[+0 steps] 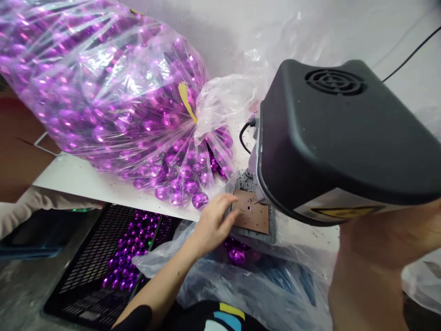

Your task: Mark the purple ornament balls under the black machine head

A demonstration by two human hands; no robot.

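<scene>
My left hand (pixel 214 220) lies flat with fingers spread, its fingertips touching the left edge of the brown cardboard pad (pixel 251 212) under the black machine head (pixel 341 138). Left of the pad lies the clear bag of purple beads (pixel 113 101). I see only my right forearm (pixel 375 266); I cannot tell that hand's state.

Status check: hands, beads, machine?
Left hand open, fingertips on brown plate under black machine. Right hand hidden; only forearm shows. Bead bag crowds the plate.
</scene>
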